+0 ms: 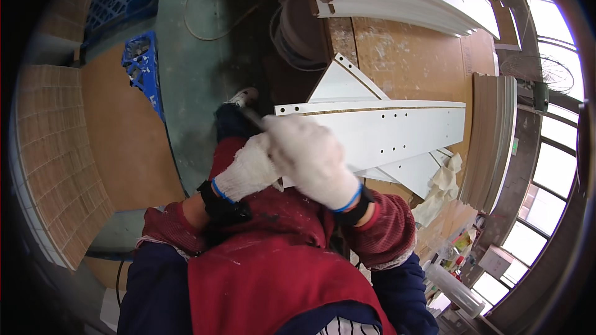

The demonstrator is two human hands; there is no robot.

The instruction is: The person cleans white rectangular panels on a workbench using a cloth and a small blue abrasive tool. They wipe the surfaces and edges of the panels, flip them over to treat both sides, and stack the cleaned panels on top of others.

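My right hand [310,158], in a white glove, is blurred and closed at the left end of a white board [422,130]. A dark, smeared tool [252,118] juts out to the left from this fist; I cannot make out its kind. My left hand [251,164], gloved too, meets the right one, and its fingers are hidden behind it. The board has small dark drilled holes and a long groove by its far edge. Beneath it, crossing at an angle, lie other white boards [340,84].
The boards rest on a brown worktable [397,56]. A stack of white panels [403,0] is at the far right, another stack [493,136] beyond the boards. Crumpled paper [444,186] lies nearby. Left on the floor are blue plastic crates [141,62] and a bucket [301,31] by the table.
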